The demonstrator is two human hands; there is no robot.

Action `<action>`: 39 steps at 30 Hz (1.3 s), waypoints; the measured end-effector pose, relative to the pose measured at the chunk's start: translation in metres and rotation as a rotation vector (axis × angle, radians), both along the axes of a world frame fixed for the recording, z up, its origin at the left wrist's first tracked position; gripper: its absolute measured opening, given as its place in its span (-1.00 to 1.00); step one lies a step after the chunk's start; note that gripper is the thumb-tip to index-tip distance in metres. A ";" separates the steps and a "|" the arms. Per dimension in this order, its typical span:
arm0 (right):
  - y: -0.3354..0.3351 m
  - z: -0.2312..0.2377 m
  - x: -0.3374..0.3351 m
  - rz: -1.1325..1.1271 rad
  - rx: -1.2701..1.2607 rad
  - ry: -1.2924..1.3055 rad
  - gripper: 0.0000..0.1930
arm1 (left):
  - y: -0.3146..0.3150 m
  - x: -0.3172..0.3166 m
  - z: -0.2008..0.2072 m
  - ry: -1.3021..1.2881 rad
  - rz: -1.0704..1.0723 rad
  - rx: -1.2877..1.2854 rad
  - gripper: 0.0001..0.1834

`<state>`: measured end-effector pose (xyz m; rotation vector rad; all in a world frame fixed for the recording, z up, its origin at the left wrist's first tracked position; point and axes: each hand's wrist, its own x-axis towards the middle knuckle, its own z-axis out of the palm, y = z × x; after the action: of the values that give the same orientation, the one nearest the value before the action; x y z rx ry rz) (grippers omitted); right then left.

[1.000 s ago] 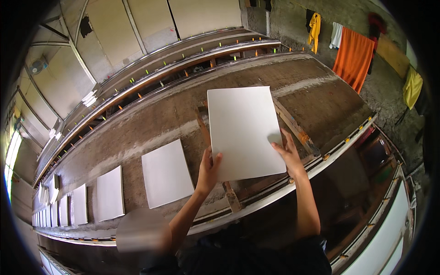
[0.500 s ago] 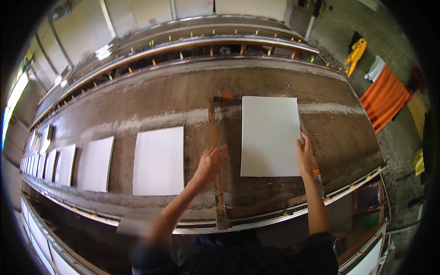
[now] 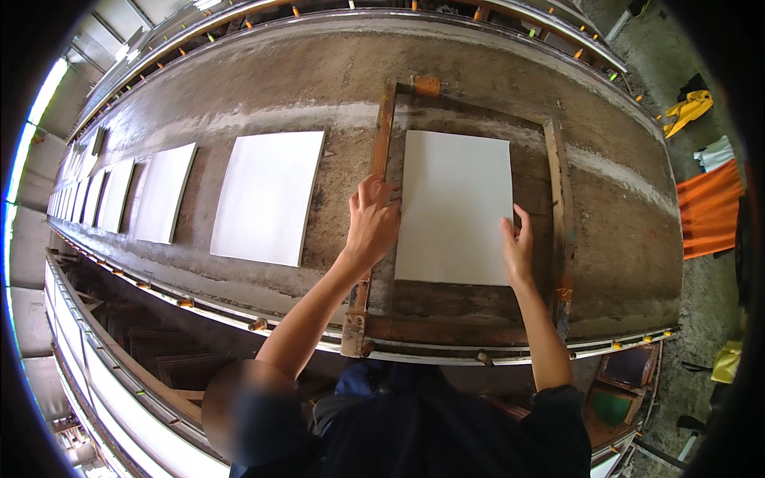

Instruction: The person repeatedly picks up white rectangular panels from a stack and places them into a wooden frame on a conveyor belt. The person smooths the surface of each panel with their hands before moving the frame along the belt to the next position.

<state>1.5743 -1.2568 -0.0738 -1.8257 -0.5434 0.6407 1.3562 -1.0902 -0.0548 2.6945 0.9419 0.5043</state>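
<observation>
One long brown table (image 3: 621,255) runs past me, a wooden frame (image 3: 559,199) lying on it. Inside the frame, nearer its left bar, rests a white rectangular pad (image 3: 454,211); another white pad (image 3: 268,199) lies outside, to the left. The left hand (image 3: 370,219), fingers half curled, is beside the pad's left edge; I can't tell whether it grips anything. The right hand (image 3: 516,243) is at the opposite edge, thumb and fingers parted, clasping nothing.

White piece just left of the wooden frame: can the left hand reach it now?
Probably yes: the left hand is at the left bar of the wooden frame, and only tabletop shows between the hand and that white piece.
</observation>
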 end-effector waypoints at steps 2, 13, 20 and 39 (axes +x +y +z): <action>-0.001 -0.004 0.000 -0.006 0.010 -0.001 -0.56 | 0.000 0.002 0.001 -0.001 0.019 0.016 -0.79; -0.005 -0.004 -0.003 -0.036 -0.098 -0.062 -0.58 | 0.000 0.002 0.002 -0.028 0.029 0.022 -0.81; -0.005 -0.010 -0.004 -0.024 -0.051 -0.106 -0.57 | -0.002 0.001 0.005 -0.045 0.022 0.011 -0.82; 0.000 -0.003 -0.010 -0.025 -0.107 -0.138 -0.57 | -0.002 0.002 0.002 -0.086 0.022 0.036 -0.83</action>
<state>1.5638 -1.2568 -0.0770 -1.9851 -0.5858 0.5379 1.3582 -1.0923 -0.0525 2.6730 0.9486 0.6417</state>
